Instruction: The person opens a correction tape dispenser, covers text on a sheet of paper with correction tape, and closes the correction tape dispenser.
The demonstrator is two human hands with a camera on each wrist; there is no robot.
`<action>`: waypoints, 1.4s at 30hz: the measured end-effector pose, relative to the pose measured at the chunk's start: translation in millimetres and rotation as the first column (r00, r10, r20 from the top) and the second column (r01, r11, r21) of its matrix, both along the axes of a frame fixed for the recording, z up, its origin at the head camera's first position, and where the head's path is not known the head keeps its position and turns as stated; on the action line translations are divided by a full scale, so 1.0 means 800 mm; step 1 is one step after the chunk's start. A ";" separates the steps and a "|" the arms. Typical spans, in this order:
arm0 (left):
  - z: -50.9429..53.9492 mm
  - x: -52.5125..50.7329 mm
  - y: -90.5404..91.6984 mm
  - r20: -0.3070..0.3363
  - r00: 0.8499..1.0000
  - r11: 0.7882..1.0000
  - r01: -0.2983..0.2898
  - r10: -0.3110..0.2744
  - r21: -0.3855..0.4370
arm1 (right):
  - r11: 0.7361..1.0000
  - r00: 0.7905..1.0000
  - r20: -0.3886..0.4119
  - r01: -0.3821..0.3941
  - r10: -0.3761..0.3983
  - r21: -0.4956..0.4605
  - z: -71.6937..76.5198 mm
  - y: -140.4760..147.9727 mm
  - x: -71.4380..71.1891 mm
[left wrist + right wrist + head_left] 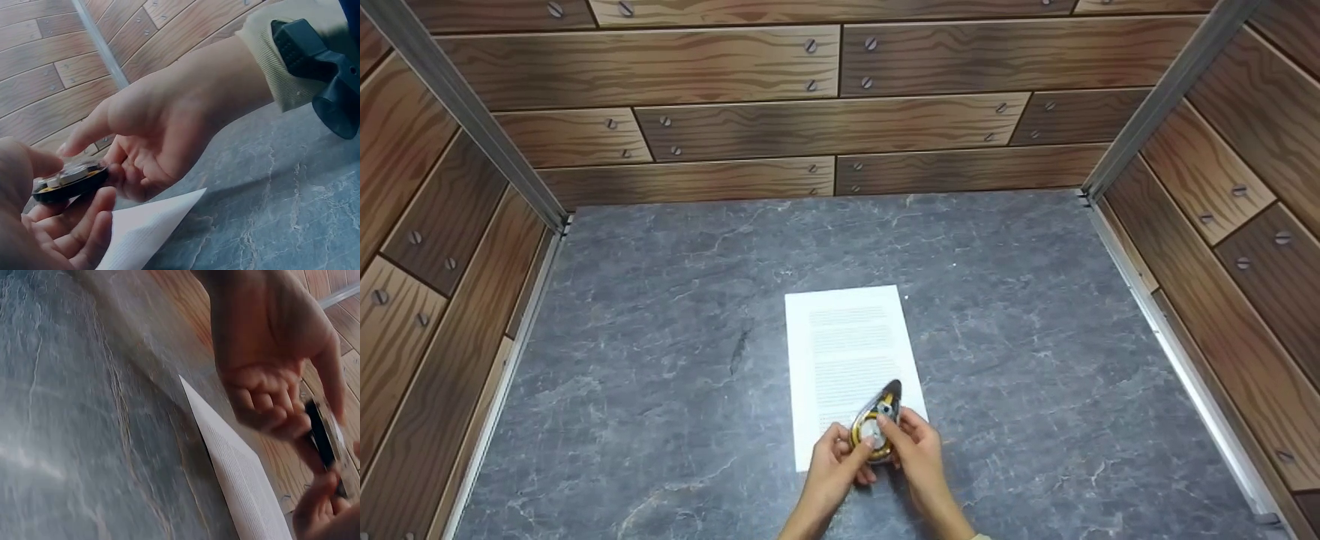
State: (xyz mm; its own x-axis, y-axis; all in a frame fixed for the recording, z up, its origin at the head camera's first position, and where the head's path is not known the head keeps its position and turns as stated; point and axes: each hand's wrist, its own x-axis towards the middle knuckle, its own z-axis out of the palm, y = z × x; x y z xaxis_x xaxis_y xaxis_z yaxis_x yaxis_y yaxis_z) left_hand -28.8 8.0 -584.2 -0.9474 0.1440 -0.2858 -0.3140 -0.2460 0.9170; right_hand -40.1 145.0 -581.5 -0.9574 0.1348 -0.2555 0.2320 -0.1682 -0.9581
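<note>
A teardrop-shaped correction tape dispenser (871, 427), with a clear case, yellow wheel and dark tip, is held between both hands above the lower part of a printed sheet of paper (847, 337). My left hand (832, 469) pinches its rounded end, thumb on top. My right hand (919, 452) grips the other side, its thumb also lying on the case. From the side in the left wrist view, the dispenser (70, 181) shows its black underside and some yellow. In the right wrist view, its dark edge (323, 436) appears between the two hands, partly hidden by fingers.
The paper lies flat on a grey marble-patterned tabletop (660, 337). Wood-plank-patterned panels (735, 67) enclose the back and both sides, with metal posts (472, 120) at the corners. A dark smudge (740, 349) marks the surface left of the sheet.
</note>
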 end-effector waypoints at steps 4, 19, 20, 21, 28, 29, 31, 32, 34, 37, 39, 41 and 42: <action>0.000 0.004 0.001 -0.007 0.998 0.998 0.055 -0.054 0.005 | 1.000 1.000 0.024 0.019 -0.019 0.013 0.000 -0.004 0.002; 0.000 -0.003 -0.005 0.015 0.998 0.996 0.063 -0.062 -0.058 | 0.999 0.999 0.030 -0.013 0.014 -0.045 0.013 0.003 0.005; 0.002 -0.007 -0.007 0.015 0.999 0.997 0.050 -0.049 -0.051 | 0.999 0.999 0.032 -0.017 0.019 -0.051 0.015 0.004 0.006; 0.004 -0.011 -0.009 0.009 0.999 0.998 0.037 -0.036 -0.051 | 0.998 0.999 0.032 -0.027 0.029 -0.055 0.016 0.005 0.007; 0.023 -0.045 -0.016 -0.094 0.994 0.990 0.039 -0.052 -0.133 | 0.987 0.991 -0.013 -0.137 0.137 -0.080 0.022 0.000 0.018; 0.025 -0.048 -0.016 -0.106 0.992 0.989 0.047 -0.062 -0.142 | 0.985 0.988 -0.027 -0.154 0.152 -0.078 0.022 -0.002 0.020; 0.028 -0.051 -0.014 -0.122 0.990 0.988 0.053 -0.071 -0.145 | 0.979 0.981 -0.053 -0.188 0.185 -0.074 0.021 -0.006 0.024; 0.029 -0.051 -0.013 -0.126 0.990 0.990 0.053 -0.070 -0.132 | 0.976 0.978 -0.063 -0.204 0.200 -0.070 0.021 -0.008 0.025; 0.028 -0.050 -0.010 -0.136 0.989 0.994 0.040 -0.054 -0.105 | 0.972 0.972 -0.077 -0.228 0.223 -0.059 0.020 -0.011 0.027; 0.026 -0.047 -0.004 -0.129 0.992 0.999 0.002 -0.009 -0.052 | 0.969 0.968 -0.087 -0.239 0.234 -0.057 0.019 -0.014 0.027; 0.025 -0.043 0.000 -0.122 0.992 0.999 -0.026 0.022 -0.037 | 0.969 0.968 -0.094 -0.239 0.232 -0.063 0.019 -0.015 0.027; 0.026 -0.040 0.004 -0.096 0.994 0.998 -0.055 0.052 -0.028 | 0.969 0.968 -0.096 -0.240 0.233 -0.067 0.019 -0.015 0.026; 0.028 -0.039 0.005 -0.081 0.995 0.998 -0.066 0.065 -0.021 | 0.968 0.967 -0.097 -0.240 0.233 -0.066 0.019 -0.015 0.025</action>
